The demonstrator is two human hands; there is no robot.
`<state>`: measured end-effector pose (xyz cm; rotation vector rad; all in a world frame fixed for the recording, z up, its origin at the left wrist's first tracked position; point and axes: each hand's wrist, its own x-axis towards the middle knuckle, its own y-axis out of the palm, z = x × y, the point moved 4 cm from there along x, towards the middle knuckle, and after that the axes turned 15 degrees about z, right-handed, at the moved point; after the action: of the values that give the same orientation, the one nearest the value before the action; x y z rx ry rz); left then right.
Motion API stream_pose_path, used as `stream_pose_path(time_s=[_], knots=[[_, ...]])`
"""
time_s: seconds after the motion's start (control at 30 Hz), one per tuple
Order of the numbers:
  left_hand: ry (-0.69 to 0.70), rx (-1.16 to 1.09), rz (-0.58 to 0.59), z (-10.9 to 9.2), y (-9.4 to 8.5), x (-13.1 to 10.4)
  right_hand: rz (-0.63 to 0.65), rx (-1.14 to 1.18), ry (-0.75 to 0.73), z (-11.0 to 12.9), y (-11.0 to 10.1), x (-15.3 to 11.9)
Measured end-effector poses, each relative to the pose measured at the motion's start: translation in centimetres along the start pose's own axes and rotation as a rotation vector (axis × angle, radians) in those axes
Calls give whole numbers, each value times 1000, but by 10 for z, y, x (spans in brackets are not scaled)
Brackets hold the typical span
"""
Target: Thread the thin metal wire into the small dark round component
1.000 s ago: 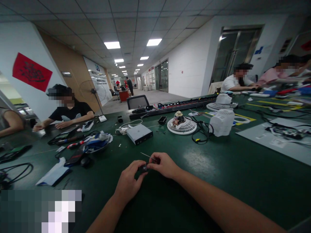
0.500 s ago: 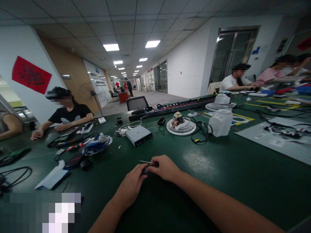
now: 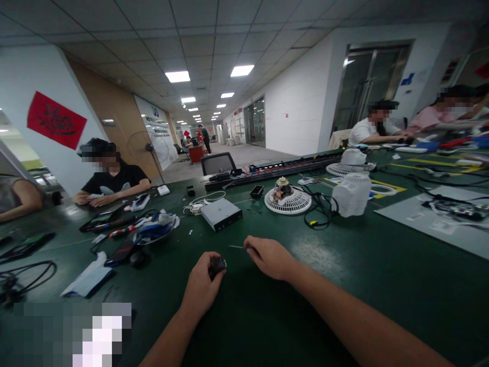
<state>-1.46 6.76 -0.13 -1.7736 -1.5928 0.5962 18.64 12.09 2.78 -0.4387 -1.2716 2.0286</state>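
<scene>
Between the thumb and fingers of my left hand point(image 3: 201, 279) is a small dark rounded part point(image 3: 218, 266), whose exact kind I cannot make out. My right hand point(image 3: 270, 256) grips a thin screwdriver point(image 3: 237, 247); its metal shaft points left and its handle is hidden in the fingers. Both hands are just above the green table point(image 3: 244, 321), a short gap apart, and the screwdriver does not touch the dark part. Beyond the hands lies a silver and black optical drive point(image 3: 221, 213).
A white fan grille with a motor point(image 3: 287, 198), a white housing point(image 3: 350, 196) and black cables point(image 3: 319, 216) lie farther back. A small black tray point(image 3: 256, 191) is near the drive. Tools and a blue cloth point(image 3: 155, 227) lie left. A person in black point(image 3: 114, 178) sits across the table.
My hands have moved apart: the left one went left with the dark part, while the right one drew up and to the right with the screwdriver. The view has shifted slightly.
</scene>
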Motion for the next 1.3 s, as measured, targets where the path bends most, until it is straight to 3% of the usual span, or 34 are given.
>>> stream_pose_path(time_s=[0.1, 0.33, 0.63, 0.9, 1.07, 1.3], knots=[[-4, 11, -12, 1, -3, 0, 82, -112, -121, 1, -1, -2], [162, 99, 57, -17, -2, -7, 65, -195, -125, 9, 7, 1], [215, 151, 102, -20, 3, -6, 98, -130, -217, 11, 8, -2], [221, 184, 57, -18, 2, -7, 47, -157, -52, 6, 8, 1], [118, 207, -27, -9, -2, -4, -72, -170, 246, -2, 8, 2], [2, 204, -64, -2, -6, -2, -98, 130, 432, -3, 25, 18]])
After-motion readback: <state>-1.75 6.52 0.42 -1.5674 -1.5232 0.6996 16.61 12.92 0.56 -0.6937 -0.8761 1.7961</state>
